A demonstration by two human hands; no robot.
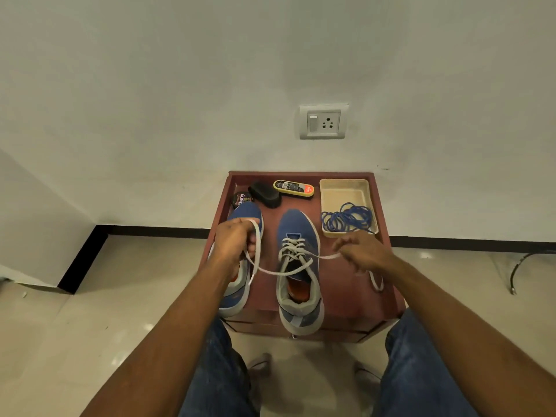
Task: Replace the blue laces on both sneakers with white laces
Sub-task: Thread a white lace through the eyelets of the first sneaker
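Two blue sneakers stand on a small red-brown table (346,284). The right sneaker (298,272) is threaded with a white lace (293,251). Its two lace ends stretch out sideways. My left hand (236,240) grips one end, looped over the left sneaker (240,218), which it partly hides. My right hand (362,251) pinches the other end, whose tip hangs below it (376,281). The blue laces (349,219) lie bundled in a beige tray (346,191) at the back right.
At the table's back left are a black shoe brush (264,194), a round polish tin (240,200) and a yellow polish applicator (293,188). A wall with a socket (323,121) stands behind. My knees in jeans are below the table's front edge.
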